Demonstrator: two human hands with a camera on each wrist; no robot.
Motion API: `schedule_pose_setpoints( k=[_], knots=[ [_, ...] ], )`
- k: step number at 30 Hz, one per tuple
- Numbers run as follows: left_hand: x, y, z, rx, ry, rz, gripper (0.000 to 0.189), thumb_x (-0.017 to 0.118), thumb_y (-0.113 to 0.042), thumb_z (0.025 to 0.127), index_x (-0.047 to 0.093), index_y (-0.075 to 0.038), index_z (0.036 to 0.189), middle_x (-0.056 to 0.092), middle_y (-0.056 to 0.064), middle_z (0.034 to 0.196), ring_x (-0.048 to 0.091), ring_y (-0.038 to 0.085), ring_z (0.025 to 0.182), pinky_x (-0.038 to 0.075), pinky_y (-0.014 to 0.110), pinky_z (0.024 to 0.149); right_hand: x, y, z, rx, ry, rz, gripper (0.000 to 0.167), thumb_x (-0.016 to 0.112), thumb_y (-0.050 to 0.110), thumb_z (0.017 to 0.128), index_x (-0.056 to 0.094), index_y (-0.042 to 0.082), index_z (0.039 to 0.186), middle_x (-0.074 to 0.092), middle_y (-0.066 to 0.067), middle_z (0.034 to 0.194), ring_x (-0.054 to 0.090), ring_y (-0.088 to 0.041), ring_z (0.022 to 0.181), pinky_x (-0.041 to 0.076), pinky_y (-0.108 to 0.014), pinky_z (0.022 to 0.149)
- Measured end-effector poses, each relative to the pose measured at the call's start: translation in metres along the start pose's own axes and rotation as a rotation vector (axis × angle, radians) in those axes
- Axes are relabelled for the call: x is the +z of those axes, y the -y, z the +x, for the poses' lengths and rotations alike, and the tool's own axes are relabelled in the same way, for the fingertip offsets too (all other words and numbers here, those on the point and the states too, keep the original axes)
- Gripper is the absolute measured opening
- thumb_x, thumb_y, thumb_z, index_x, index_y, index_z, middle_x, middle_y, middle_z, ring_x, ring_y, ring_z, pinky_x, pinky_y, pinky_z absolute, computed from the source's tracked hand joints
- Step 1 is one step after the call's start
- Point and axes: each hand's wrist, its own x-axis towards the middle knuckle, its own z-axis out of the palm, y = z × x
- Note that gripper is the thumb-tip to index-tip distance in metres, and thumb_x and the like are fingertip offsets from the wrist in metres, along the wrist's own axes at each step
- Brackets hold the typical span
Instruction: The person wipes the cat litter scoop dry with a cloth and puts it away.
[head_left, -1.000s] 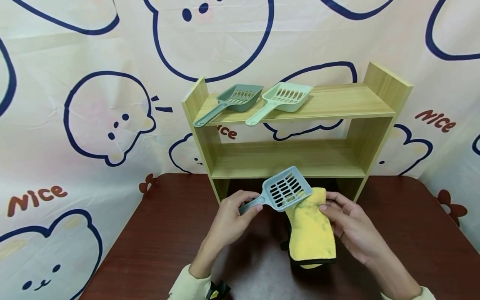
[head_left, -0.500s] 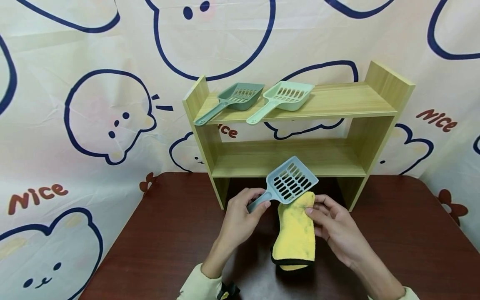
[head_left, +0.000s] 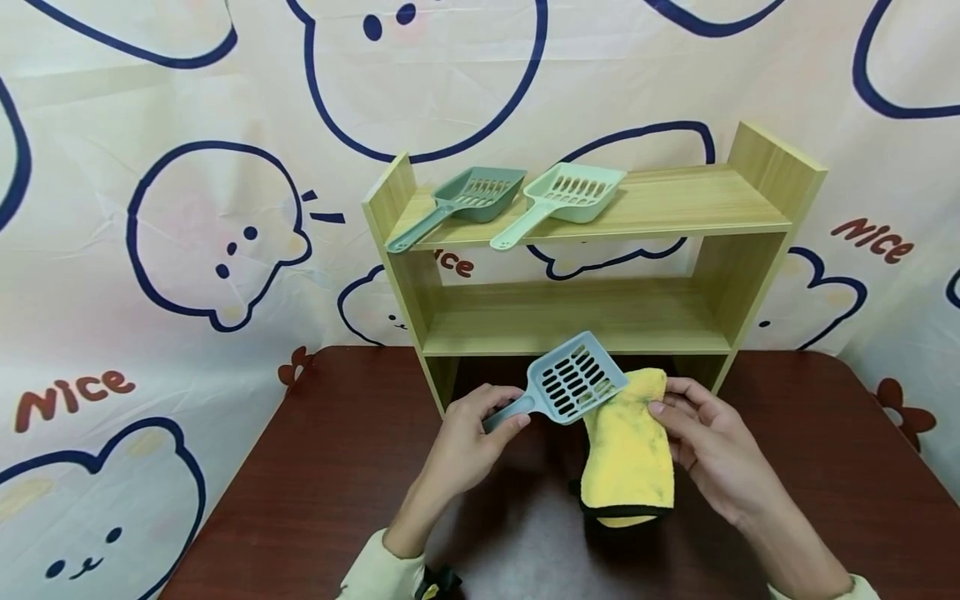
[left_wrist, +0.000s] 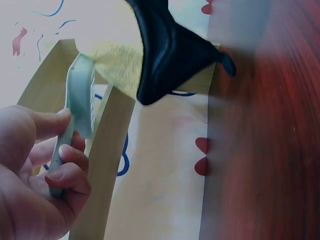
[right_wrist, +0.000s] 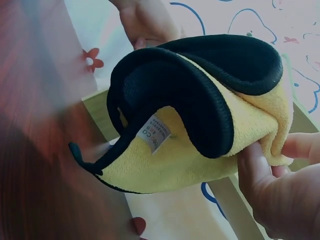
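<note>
My left hand (head_left: 468, 442) pinches the handle of a light blue slotted litter scoop (head_left: 573, 379), tilted up in front of the shelf. The left wrist view shows this scoop (left_wrist: 80, 95) edge-on, thumb on one side of its handle and fingers on the other. With thumb and fingers my right hand (head_left: 716, 446) grips a folded yellow cloth (head_left: 630, 454) with black edging and grey smudges. The cloth's top overlaps the scoop's right corner in the head view. Its lower part hangs down over the table. A white label (right_wrist: 154, 134) shows inside the cloth's fold in the right wrist view.
Behind the hands stands a wooden shelf unit (head_left: 577, 321) on a dark red-brown table (head_left: 315, 500). On its top board lie a dark green scoop (head_left: 480, 193) and a pale green scoop (head_left: 573, 193), handles jutting over the front edge. A printed curtain (head_left: 225, 358) hangs behind.
The cloth and right hand swing left along the scoop's edge, then back right. The scoop rises slightly and shifts right with the left hand, then returns. Both hands keep their holds.
</note>
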Motion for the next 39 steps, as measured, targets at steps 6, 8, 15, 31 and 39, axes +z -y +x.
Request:
schedule_pose_setpoints(
  k=[6, 8, 15, 31, 39],
  knots=[
    [-0.004, 0.004, 0.001, 0.005, 0.025, 0.002, 0.025, 0.08, -0.013, 0.097, 0.077, -0.013, 0.122, 0.073, -0.001, 0.103, 0.062, 0.01, 0.086, 0.052, 0.023, 0.073, -0.004, 0.001, 0.0, -0.004, -0.001, 0.02, 0.021, 0.054, 0.001, 0.111, 0.057, 0.011, 0.129, 0.072, 0.004, 0.106, 0.072, -0.008, 0.092, 0.061, -0.027, 0.073],
    [-0.004, 0.003, 0.001, 0.004, 0.025, -0.004, 0.025, 0.08, -0.013, 0.097, 0.077, -0.013, 0.122, 0.074, -0.001, 0.103, 0.062, 0.011, 0.087, 0.052, 0.023, 0.074, -0.003, 0.001, 0.0, 0.005, -0.003, 0.014, 0.021, 0.054, 0.002, 0.111, 0.057, 0.011, 0.129, 0.072, 0.003, 0.108, 0.072, -0.009, 0.093, 0.061, -0.028, 0.074],
    [-0.002, 0.001, 0.001, -0.008, -0.001, -0.02, 0.025, 0.08, -0.011, 0.096, 0.077, -0.011, 0.121, 0.073, 0.0, 0.103, 0.063, 0.016, 0.086, 0.05, 0.023, 0.074, 0.009, -0.003, -0.001, 0.028, -0.027, -0.034, 0.021, 0.058, 0.005, 0.11, 0.056, 0.011, 0.13, 0.072, 0.002, 0.112, 0.073, -0.013, 0.098, 0.063, -0.032, 0.079],
    [0.01, -0.011, 0.007, 0.001, -0.066, -0.017, 0.023, 0.082, -0.013, 0.096, 0.077, -0.012, 0.119, 0.073, 0.001, 0.104, 0.062, 0.017, 0.084, 0.051, 0.024, 0.073, 0.036, -0.016, 0.001, 0.073, 0.014, -0.077, 0.022, 0.062, 0.011, 0.109, 0.054, 0.006, 0.129, 0.072, -0.003, 0.116, 0.073, -0.016, 0.1, 0.064, -0.036, 0.081],
    [0.01, -0.01, 0.005, -0.011, -0.073, -0.018, 0.024, 0.082, -0.012, 0.095, 0.077, -0.014, 0.118, 0.073, -0.001, 0.103, 0.061, 0.015, 0.083, 0.05, 0.025, 0.074, 0.033, -0.014, 0.001, 0.066, 0.019, -0.082, 0.023, 0.062, 0.01, 0.109, 0.054, 0.006, 0.13, 0.071, -0.003, 0.116, 0.073, -0.016, 0.101, 0.064, -0.035, 0.082]
  ],
)
